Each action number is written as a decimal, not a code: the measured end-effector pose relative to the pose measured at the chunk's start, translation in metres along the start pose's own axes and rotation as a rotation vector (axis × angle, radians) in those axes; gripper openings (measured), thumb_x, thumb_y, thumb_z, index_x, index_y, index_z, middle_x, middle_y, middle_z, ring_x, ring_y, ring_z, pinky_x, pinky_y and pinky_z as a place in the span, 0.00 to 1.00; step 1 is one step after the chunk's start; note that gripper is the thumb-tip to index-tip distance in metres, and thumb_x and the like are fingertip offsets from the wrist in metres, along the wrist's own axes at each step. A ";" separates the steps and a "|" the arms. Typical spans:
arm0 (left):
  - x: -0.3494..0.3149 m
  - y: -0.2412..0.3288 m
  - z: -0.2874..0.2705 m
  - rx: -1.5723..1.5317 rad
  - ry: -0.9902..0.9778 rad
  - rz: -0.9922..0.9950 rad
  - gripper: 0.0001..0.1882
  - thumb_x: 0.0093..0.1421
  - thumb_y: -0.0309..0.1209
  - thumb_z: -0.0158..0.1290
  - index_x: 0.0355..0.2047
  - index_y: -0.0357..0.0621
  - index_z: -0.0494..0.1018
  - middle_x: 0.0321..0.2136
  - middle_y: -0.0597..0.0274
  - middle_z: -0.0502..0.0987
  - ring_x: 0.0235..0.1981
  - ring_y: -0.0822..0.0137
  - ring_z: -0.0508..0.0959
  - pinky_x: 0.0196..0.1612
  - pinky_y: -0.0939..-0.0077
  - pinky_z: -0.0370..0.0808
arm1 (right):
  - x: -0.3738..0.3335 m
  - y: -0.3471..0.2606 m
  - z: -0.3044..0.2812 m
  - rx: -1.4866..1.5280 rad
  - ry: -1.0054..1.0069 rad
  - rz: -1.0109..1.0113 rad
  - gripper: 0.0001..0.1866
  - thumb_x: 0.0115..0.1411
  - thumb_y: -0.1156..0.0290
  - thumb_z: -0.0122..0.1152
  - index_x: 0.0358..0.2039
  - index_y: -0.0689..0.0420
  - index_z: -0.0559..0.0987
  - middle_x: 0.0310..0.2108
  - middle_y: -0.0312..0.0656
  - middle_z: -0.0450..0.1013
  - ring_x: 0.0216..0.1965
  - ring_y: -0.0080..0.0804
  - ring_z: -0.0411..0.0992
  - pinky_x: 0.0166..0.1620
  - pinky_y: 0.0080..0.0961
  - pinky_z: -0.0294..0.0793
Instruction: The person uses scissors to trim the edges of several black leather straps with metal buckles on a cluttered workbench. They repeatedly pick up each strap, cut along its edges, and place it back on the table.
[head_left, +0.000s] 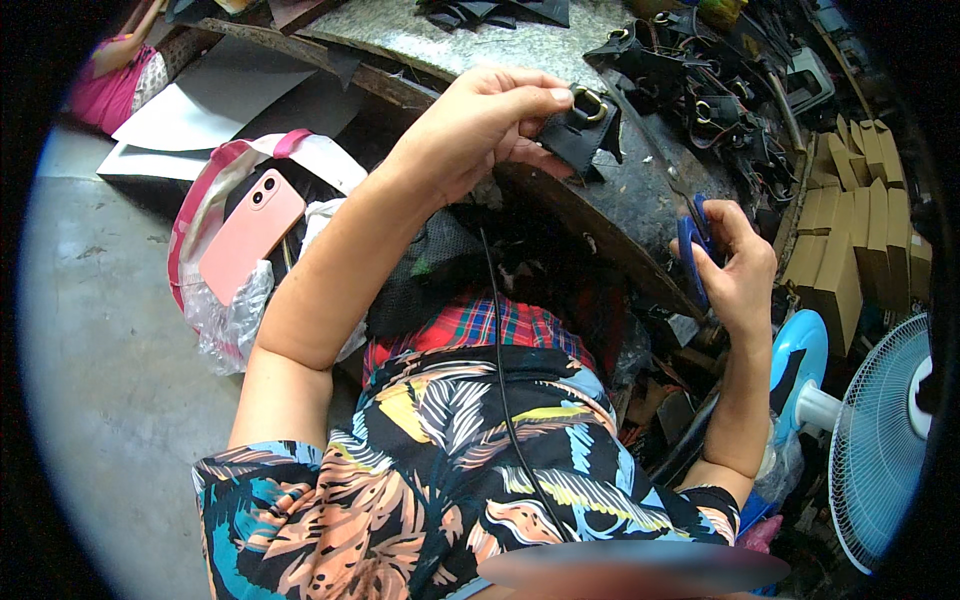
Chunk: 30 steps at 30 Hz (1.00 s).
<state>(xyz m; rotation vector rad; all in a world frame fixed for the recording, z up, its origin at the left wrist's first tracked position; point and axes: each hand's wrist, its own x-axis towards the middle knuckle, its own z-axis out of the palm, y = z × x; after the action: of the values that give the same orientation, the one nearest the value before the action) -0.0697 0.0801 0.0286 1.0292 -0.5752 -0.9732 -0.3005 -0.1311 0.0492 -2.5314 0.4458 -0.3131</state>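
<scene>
Head camera view shows the person's left hand (485,125) raised over the near edge of a grey, worn-topped workbench (650,205), thumb and fingers pinched closed on a small black leather-like piece with a metal ring (578,142). That piece is held up at the fingertips, its ring at the top beside the thumb. To the right and nearer the body, the right hand (745,262) is curled around the blue handles of a pair of scissors (690,250), which point away from the body; how far their blades are parted cannot be told. The scissors and the black piece are apart.

Beyond the right hand, a heap of black strap-like pieces with metal rings (700,110) lies on the bench. Farther right stand folded brown cardboard pieces (835,265), with a light-blue round-caged fan (870,430) below them in view. On the left, beside the left forearm, a pink phone (250,230) rests on a white fabric bag with pink trim (186,225). Large white sheets (215,95) lie beyond the bag. A thin black cable (497,330) runs down over the person's dark, multicoloured leaf-print shirt (430,440).
</scene>
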 end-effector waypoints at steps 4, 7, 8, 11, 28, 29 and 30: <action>-0.003 -0.001 -0.006 0.103 0.016 -0.002 0.12 0.61 0.27 0.58 0.45 0.38 0.78 0.35 0.66 0.81 0.33 0.78 0.80 0.36 0.81 0.80 | -0.007 0.000 -0.005 -0.047 0.091 -0.011 0.21 0.47 0.62 0.72 0.42 0.55 0.79 0.30 0.46 0.80 0.31 0.42 0.80 0.37 0.32 0.76; -0.005 -0.007 -0.010 0.129 0.059 0.082 0.12 0.60 0.27 0.57 0.44 0.39 0.79 0.33 0.69 0.81 0.31 0.81 0.78 0.32 0.87 0.74 | -0.015 -0.007 -0.017 -0.246 0.116 -0.074 0.23 0.45 0.62 0.73 0.42 0.53 0.80 0.31 0.44 0.79 0.30 0.42 0.78 0.35 0.34 0.75; -0.007 -0.010 -0.010 0.159 0.088 0.099 0.12 0.60 0.28 0.56 0.44 0.41 0.80 0.32 0.70 0.81 0.29 0.82 0.76 0.29 0.88 0.71 | -0.016 -0.010 -0.020 -0.336 0.122 -0.107 0.23 0.44 0.62 0.73 0.43 0.52 0.80 0.31 0.43 0.79 0.29 0.42 0.77 0.35 0.34 0.74; -0.009 -0.013 -0.010 0.187 0.135 0.101 0.12 0.60 0.29 0.56 0.44 0.42 0.80 0.31 0.72 0.81 0.27 0.84 0.74 0.27 0.87 0.69 | -0.018 -0.016 -0.020 -0.361 0.141 -0.179 0.24 0.43 0.62 0.74 0.43 0.50 0.80 0.31 0.42 0.79 0.29 0.41 0.76 0.34 0.34 0.73; -0.003 0.012 0.003 0.254 0.062 0.160 0.18 0.61 0.26 0.61 0.51 0.42 0.73 0.38 0.66 0.80 0.37 0.79 0.79 0.39 0.84 0.75 | -0.004 -0.028 -0.011 -0.429 0.173 -0.204 0.24 0.44 0.62 0.75 0.43 0.51 0.80 0.30 0.42 0.80 0.27 0.40 0.77 0.33 0.33 0.75; -0.004 0.013 0.002 0.164 0.042 0.124 0.18 0.61 0.26 0.60 0.51 0.41 0.73 0.38 0.66 0.80 0.38 0.78 0.79 0.39 0.83 0.75 | -0.004 -0.028 -0.011 -0.436 0.174 -0.196 0.24 0.44 0.62 0.75 0.43 0.51 0.80 0.30 0.41 0.80 0.27 0.40 0.76 0.33 0.34 0.74; -0.005 0.012 0.001 0.084 0.028 0.081 0.18 0.61 0.26 0.60 0.51 0.41 0.73 0.38 0.65 0.80 0.38 0.77 0.79 0.39 0.82 0.76 | -0.004 -0.027 -0.011 -0.438 0.172 -0.193 0.24 0.44 0.61 0.75 0.43 0.51 0.80 0.30 0.41 0.80 0.26 0.41 0.76 0.32 0.34 0.74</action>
<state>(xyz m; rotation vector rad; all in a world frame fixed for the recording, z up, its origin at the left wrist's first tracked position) -0.0678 0.0861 0.0403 1.0843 -0.6346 -0.8684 -0.3005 -0.1130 0.0730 -2.9976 0.3659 -0.5624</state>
